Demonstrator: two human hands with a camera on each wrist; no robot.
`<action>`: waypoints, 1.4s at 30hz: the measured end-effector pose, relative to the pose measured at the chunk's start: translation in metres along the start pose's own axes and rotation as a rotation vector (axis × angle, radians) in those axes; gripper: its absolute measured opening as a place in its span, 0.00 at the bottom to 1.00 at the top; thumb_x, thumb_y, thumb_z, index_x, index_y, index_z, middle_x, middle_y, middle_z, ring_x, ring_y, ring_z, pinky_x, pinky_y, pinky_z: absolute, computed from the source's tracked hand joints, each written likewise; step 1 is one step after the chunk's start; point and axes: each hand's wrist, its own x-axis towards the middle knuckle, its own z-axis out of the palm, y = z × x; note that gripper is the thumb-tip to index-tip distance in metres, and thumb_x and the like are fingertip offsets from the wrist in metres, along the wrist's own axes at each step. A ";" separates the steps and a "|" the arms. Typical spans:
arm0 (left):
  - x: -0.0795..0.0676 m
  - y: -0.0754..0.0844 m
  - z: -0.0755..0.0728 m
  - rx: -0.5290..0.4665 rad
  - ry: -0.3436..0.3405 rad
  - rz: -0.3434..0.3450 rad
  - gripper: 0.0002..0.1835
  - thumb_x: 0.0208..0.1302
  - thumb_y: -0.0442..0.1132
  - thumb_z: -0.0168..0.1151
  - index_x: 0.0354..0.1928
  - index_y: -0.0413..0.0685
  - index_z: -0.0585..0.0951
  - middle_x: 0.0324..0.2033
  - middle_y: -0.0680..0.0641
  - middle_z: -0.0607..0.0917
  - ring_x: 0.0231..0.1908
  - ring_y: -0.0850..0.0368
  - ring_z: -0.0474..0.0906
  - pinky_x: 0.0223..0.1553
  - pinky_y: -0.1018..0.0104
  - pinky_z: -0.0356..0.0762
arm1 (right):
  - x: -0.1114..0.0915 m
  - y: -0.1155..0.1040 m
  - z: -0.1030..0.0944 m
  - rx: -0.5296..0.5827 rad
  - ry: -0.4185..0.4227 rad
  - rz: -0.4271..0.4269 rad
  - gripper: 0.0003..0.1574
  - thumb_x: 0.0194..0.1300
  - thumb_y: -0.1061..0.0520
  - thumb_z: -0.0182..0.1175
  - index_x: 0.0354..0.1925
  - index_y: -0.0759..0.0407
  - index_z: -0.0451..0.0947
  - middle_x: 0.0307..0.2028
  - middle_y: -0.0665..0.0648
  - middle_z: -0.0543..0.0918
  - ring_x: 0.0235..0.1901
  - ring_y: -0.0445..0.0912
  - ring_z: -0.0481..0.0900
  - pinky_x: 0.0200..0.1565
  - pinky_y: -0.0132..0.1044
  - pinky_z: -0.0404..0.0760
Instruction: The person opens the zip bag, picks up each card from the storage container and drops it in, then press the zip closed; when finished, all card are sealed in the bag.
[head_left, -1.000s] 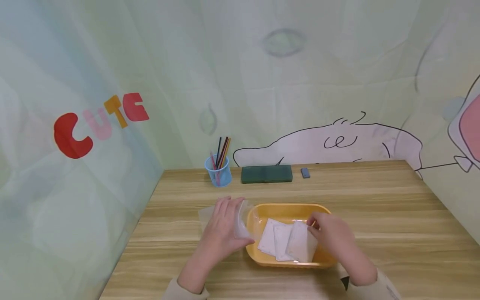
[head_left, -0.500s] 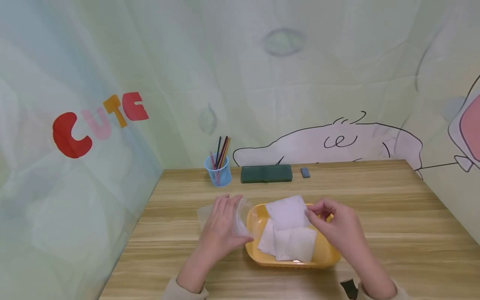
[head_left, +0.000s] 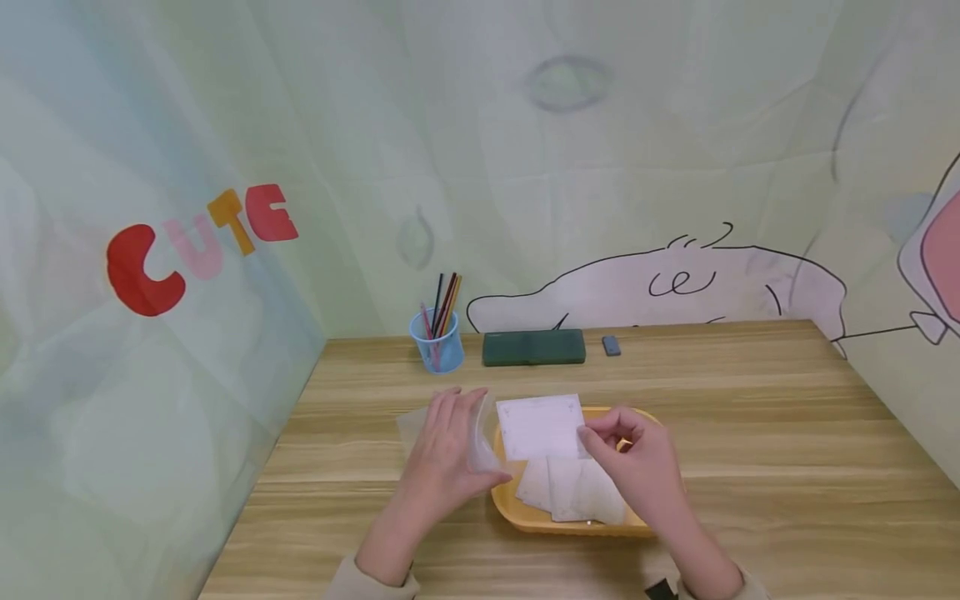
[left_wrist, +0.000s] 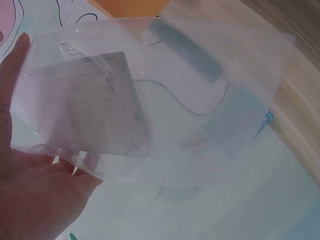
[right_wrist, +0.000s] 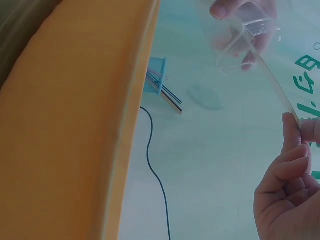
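Note:
My left hand (head_left: pixel 444 454) grips a clear plastic bag (head_left: pixel 483 437), its mouth spread toward the right. In the left wrist view a lined rectangular card (left_wrist: pixel 92 105) shows through the cloudy bag (left_wrist: pixel 240 65). Between thumb and fingers, my right hand (head_left: pixel 637 458) pinches a white card (head_left: pixel 540 427) by its right edge. That card's left end reaches the bag's mouth, and the right wrist view has it nearly edge-on, slightly bowed. Beneath lies an orange tray (head_left: pixel 517 521) with several white cards (head_left: pixel 566 492) fanned out in it; the right hand covers part of its right side.
Toward the back of the wooden table (head_left: pixel 772 417) stand a blue cup (head_left: pixel 441 354) of pencils, a dark green case (head_left: pixel 533 347) and a small blue-grey eraser-like block (head_left: pixel 611 346). A printed cloth (head_left: pixel 375 167) hangs behind and at the sides.
My right hand has lifted a card out of the tray and carried it left, turning it level, up to the bag's mouth. The left hand has stayed in place with the bag.

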 end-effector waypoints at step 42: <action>-0.001 0.002 0.001 -0.005 0.023 0.043 0.59 0.26 0.55 0.83 0.63 0.39 0.66 0.54 0.41 0.72 0.59 0.42 0.62 0.63 0.53 0.63 | 0.001 -0.007 0.047 -0.135 -0.156 -0.192 0.04 0.57 0.50 0.70 0.34 0.42 0.87 0.24 0.33 0.82 0.21 0.38 0.74 0.22 0.32 0.75</action>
